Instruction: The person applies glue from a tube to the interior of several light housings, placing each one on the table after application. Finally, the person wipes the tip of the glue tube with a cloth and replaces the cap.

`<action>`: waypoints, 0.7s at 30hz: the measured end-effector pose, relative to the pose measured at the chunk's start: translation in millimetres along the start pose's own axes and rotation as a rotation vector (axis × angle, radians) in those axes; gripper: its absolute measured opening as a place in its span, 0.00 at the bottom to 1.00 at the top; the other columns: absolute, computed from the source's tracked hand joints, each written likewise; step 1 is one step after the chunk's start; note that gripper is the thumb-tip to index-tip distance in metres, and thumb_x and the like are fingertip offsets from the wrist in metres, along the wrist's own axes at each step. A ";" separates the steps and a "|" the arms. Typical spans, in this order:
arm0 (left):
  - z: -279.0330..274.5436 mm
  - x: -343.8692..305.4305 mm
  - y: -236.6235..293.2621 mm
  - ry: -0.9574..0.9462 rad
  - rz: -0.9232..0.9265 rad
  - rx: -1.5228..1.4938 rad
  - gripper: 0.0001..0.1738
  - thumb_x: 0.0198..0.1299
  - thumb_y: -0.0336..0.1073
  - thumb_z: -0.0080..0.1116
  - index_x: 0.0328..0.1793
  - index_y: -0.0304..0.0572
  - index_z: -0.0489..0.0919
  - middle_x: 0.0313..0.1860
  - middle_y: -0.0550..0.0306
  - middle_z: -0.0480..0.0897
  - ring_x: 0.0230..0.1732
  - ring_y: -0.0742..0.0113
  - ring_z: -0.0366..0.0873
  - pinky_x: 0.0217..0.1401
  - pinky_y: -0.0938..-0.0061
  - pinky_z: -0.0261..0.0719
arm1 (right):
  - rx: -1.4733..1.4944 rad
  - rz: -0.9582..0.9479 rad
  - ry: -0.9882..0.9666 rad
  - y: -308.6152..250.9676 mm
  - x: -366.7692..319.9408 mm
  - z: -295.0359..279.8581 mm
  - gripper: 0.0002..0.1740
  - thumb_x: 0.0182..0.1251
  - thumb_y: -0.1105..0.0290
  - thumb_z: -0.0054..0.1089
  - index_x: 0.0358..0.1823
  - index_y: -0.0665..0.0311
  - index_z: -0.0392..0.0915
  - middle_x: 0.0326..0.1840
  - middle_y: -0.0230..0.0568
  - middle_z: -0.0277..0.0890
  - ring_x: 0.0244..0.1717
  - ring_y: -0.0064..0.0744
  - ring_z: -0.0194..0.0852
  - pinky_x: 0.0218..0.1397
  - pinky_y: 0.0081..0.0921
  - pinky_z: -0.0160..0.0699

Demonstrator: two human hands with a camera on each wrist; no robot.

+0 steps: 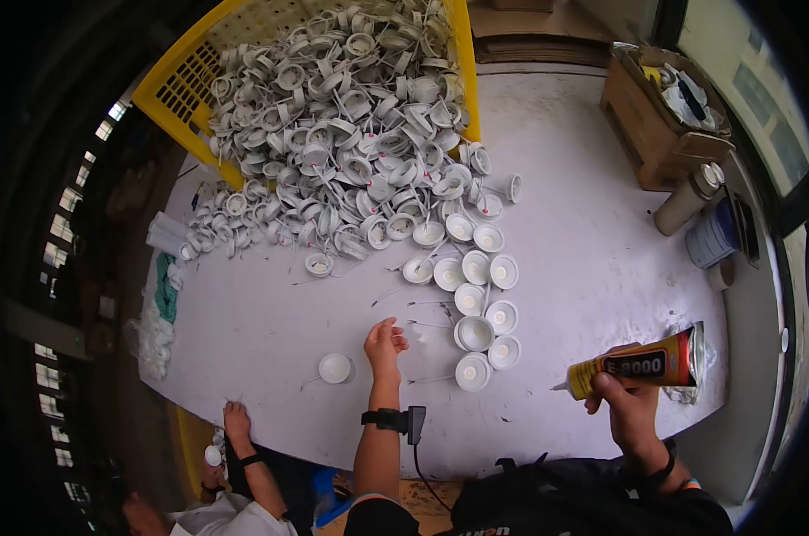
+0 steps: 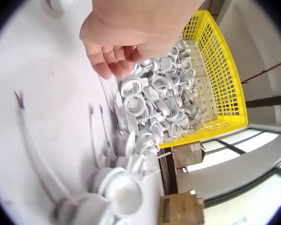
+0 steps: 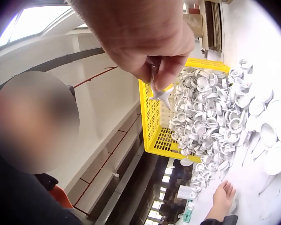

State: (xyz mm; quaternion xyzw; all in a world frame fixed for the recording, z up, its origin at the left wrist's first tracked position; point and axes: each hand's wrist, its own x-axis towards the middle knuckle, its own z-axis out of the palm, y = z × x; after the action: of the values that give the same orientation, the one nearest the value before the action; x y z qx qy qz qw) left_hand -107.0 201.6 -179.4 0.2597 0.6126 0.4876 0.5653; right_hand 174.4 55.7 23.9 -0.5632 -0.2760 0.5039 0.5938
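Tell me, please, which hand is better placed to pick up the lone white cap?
Probably the left: the left hand is open and empty beside the lone white cap, while the right hand grips the glue tube farther off.

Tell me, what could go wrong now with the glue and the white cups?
The glue tube, gripped in the right hand, points its nozzle sideways over the table; a squeeze might drip glue there. The left hand hovers by the white cups; a sweep could knock them out of line. The heap of white parts beside them may slide into them.
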 end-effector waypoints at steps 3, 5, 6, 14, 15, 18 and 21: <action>48.0 32.9 1.1 -0.027 -0.185 -0.087 0.18 0.49 0.43 0.52 0.38 0.35 0.70 0.23 0.59 0.70 0.18 0.72 0.68 0.22 0.78 0.70 | -0.001 0.008 0.029 -1.3 7.4 0.6 0.13 0.50 0.77 0.54 0.35 0.70 0.61 0.21 0.43 0.68 0.16 0.27 0.69 0.19 0.19 0.71; 64.9 56.0 -3.9 -0.003 -0.294 -0.114 0.19 0.48 0.45 0.53 0.37 0.35 0.70 0.22 0.59 0.69 0.18 0.72 0.68 0.21 0.78 0.70 | -0.009 0.002 0.039 -0.9 11.1 -2.2 0.13 0.50 0.77 0.54 0.35 0.70 0.61 0.21 0.43 0.68 0.16 0.27 0.68 0.19 0.19 0.70; 71.5 65.0 -6.1 0.024 -0.322 -0.073 0.18 0.47 0.46 0.54 0.32 0.37 0.69 0.19 0.61 0.68 0.16 0.73 0.66 0.19 0.78 0.69 | -0.011 0.004 0.052 -0.7 13.1 -4.1 0.13 0.50 0.77 0.54 0.35 0.69 0.61 0.21 0.43 0.68 0.16 0.27 0.68 0.19 0.19 0.70; 62.0 82.6 -16.0 0.128 -0.324 0.038 0.11 0.43 0.41 0.51 0.22 0.44 0.67 0.12 0.65 0.61 0.10 0.77 0.58 0.11 0.78 0.62 | 0.000 -0.035 0.121 4.2 16.8 -9.2 0.14 0.49 0.75 0.55 0.35 0.69 0.62 0.22 0.42 0.67 0.14 0.27 0.66 0.15 0.18 0.66; 54.7 77.0 -17.5 0.144 -0.302 0.043 0.10 0.42 0.41 0.50 0.23 0.43 0.67 0.12 0.65 0.61 0.10 0.77 0.58 0.11 0.78 0.61 | -0.002 -0.060 0.154 4.9 14.5 -8.3 0.14 0.49 0.74 0.55 0.35 0.69 0.62 0.22 0.42 0.66 0.14 0.27 0.66 0.14 0.18 0.66; 31.8 53.9 -10.6 0.172 -0.264 0.032 0.14 0.43 0.41 0.48 0.31 0.38 0.68 0.16 0.62 0.65 0.13 0.73 0.64 0.15 0.76 0.69 | -0.050 -0.099 0.138 7.9 10.4 -9.3 0.15 0.50 0.72 0.54 0.37 0.68 0.61 0.24 0.40 0.65 0.15 0.25 0.64 0.12 0.16 0.64; 10.4 24.8 -1.5 0.136 -0.292 -0.119 0.16 0.44 0.40 0.47 0.35 0.34 0.69 0.21 0.57 0.69 0.18 0.69 0.70 0.20 0.73 0.74 | -0.075 -0.094 0.135 9.2 1.0 -11.2 0.16 0.50 0.71 0.54 0.38 0.68 0.61 0.25 0.39 0.64 0.17 0.25 0.64 0.11 0.16 0.63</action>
State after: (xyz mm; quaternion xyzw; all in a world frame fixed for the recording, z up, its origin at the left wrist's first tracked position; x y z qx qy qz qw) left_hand -102.4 225.7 -190.4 0.1005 0.6506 0.4522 0.6018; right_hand 182.1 51.0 12.5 -0.6042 -0.2803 0.4256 0.6126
